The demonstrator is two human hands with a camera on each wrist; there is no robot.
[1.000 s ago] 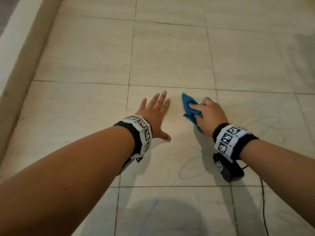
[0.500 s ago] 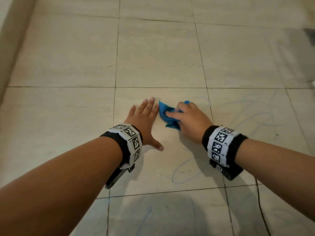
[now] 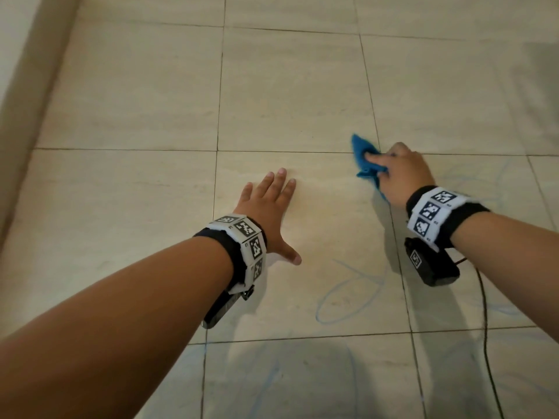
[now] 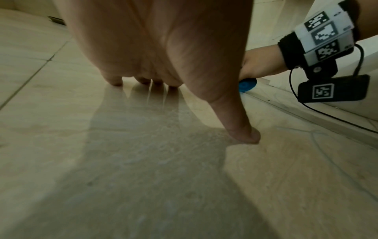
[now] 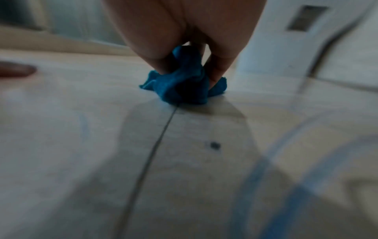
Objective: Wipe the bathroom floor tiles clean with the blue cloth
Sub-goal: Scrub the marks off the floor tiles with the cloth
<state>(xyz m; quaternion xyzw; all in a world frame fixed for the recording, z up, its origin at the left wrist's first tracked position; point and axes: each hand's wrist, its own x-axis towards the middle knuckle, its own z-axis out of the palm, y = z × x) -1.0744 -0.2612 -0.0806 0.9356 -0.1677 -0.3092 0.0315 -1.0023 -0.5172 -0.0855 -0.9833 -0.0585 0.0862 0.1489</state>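
The right hand (image 3: 399,173) was curled tight around the bunched blue cloth (image 3: 364,158), pressing it onto the floor tiles (image 3: 287,95) right where two grout lines (image 3: 367,86) crossed. The left hand (image 3: 269,213) lay flat with fingers spread, propping the person on the tile beside it, well apart from the cloth. Blue scribbles (image 3: 351,300) showed on the tiles nearer the body and off to the right. To my eye the wad was too small; spreading it under a flatter palm and pulling overlapping strokes back through those marks would have cleaned more, with firm weight kept on the bracing hand.
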